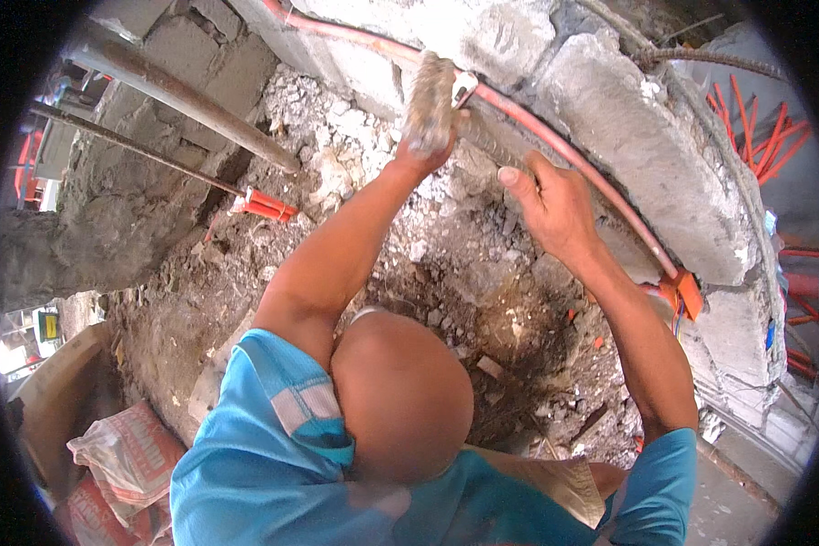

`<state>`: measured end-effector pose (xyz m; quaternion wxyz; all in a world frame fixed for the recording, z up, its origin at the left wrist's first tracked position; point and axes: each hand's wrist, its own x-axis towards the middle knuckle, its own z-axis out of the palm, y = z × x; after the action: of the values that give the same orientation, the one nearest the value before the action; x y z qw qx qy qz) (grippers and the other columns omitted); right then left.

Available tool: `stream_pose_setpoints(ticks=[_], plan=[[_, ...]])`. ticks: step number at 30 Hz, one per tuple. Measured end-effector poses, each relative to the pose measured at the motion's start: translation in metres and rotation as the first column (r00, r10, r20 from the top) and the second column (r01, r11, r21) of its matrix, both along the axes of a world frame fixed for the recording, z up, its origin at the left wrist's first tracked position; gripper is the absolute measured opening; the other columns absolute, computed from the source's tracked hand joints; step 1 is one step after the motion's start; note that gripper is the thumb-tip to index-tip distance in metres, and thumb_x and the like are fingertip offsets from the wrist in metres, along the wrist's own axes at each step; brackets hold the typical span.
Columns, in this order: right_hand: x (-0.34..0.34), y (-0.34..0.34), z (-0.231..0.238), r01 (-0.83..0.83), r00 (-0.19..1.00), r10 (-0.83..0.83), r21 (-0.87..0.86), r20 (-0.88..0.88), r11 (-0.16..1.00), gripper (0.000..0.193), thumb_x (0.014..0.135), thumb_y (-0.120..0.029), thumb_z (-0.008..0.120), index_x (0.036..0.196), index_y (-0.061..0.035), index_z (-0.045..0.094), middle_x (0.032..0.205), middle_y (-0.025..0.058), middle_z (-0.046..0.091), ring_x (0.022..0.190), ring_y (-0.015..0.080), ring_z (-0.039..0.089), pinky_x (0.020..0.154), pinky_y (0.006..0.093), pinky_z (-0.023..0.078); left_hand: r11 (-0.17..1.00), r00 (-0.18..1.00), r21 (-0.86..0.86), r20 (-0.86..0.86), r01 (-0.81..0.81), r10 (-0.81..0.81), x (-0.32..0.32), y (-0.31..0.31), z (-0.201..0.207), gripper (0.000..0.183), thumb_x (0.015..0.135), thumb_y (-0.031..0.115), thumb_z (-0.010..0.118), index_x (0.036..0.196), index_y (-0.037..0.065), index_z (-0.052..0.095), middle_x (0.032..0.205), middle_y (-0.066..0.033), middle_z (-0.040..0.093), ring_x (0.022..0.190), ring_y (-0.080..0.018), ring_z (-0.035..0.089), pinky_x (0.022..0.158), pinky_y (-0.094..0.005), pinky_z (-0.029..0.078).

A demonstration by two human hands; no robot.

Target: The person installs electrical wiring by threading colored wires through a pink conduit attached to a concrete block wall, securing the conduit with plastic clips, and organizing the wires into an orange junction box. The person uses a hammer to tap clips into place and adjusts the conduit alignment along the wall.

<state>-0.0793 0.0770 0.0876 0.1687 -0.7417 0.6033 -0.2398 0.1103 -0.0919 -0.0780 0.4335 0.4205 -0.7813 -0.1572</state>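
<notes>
My left hand (425, 150) is raised and shut on a dusty grey-brown tool (430, 96), a hammer or a brush; I cannot tell which. It sits against an orange conduit (564, 150) that runs along a rough concrete block wall (646, 146). My right hand (555, 209) grips a dark ribbed steel bar (493, 146) just under the conduit, next to the tool. The conduit ends in an orange box (685, 293) at the right. A bare head and blue shirt (264, 455) fill the lower middle.
Below the hands lies a pit of rubble and broken concrete (482, 300). A steel pipe (187, 98) and a thin rod (127, 146) cross the upper left, near an orange fitting (266, 206). Sacks (127, 455) lie lower left. Several orange conduits (764, 136) and rebar (710, 59) are at right.
</notes>
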Motion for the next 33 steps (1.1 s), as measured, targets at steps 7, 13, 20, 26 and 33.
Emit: stream_pose_setpoints(ticks=[7, 13, 20, 26, 33], plan=[[0.001, 0.054, -0.021, -0.144, 0.989, 0.145, -0.060, 0.018, 0.988, 0.061, 0.104, -0.060, 0.058, 0.089, -0.0008, 0.061, 0.068, 0.0244, 0.060, 0.068, 0.0474, 0.066, 0.061, 0.0528, 0.050, 0.962, 0.978, 0.239, -0.191, 0.130, -0.085, -0.013, 0.027, 0.025, 0.067, 0.104, 0.030, 0.066, 0.158, 0.011, 0.033, 0.136, -0.0339, 0.062, 0.124, -0.0527, 0.062, 0.103, -0.0533, 0.050], [-0.019, 0.010, -0.047, -0.043, 0.988, 0.036, -0.042, -0.149, 0.998, 0.061, 0.107, -0.057, 0.054, 0.093, 0.0017, 0.063, 0.068, 0.0261, 0.062, 0.067, 0.0479, 0.066, 0.062, 0.0562, 0.049, 0.998, 0.999, 0.041, -0.025, 0.050, -0.049, -0.002, 0.003, -0.011, 0.049, 0.103, 0.028, 0.065, 0.148, 0.019, 0.048, 0.131, -0.0217, 0.067, 0.105, -0.0496, 0.068, 0.090, -0.0543, 0.056], [-0.008, 0.041, -0.034, -0.005, 0.995, 0.007, 0.017, -0.103, 1.000, 0.060, 0.105, -0.059, 0.057, 0.094, -0.0005, 0.063, 0.066, 0.0243, 0.061, 0.063, 0.0454, 0.065, 0.062, 0.0536, 0.051, 0.992, 0.977, 0.051, -0.185, 0.115, -0.104, -0.022, 0.027, 0.023, 0.055, 0.103, 0.027, 0.066, 0.153, 0.018, 0.044, 0.130, -0.0270, 0.067, 0.110, -0.0511, 0.067, 0.093, -0.0548, 0.055], [0.003, 0.038, -0.013, -0.164, 0.981, 0.155, -0.077, -0.114, 0.984, 0.056, 0.102, -0.060, 0.060, 0.090, -0.0049, 0.063, 0.068, 0.0210, 0.065, 0.067, 0.0435, 0.067, 0.062, 0.0536, 0.053, 0.949, 0.993, 0.306, -0.114, 0.071, -0.038, -0.019, 0.012, 0.009, 0.069, 0.100, 0.025, 0.073, 0.157, 0.015, 0.035, 0.144, -0.0300, 0.058, 0.116, -0.0515, 0.065, 0.092, -0.0534, 0.055], [-0.020, 0.031, -0.053, 0.057, 0.986, -0.052, 0.023, -0.160, 0.998, 0.064, 0.107, -0.062, 0.051, 0.093, -0.0007, 0.063, 0.061, 0.0226, 0.059, 0.058, 0.0396, 0.064, 0.057, 0.0504, 0.051, 0.941, 0.951, 0.284, -0.295, 0.184, -0.097, -0.021, 0.006, -0.010, 0.064, 0.101, 0.026, 0.072, 0.155, 0.018, 0.040, 0.139, -0.0274, 0.062, 0.116, -0.0489, 0.066, 0.095, -0.0496, 0.055]])
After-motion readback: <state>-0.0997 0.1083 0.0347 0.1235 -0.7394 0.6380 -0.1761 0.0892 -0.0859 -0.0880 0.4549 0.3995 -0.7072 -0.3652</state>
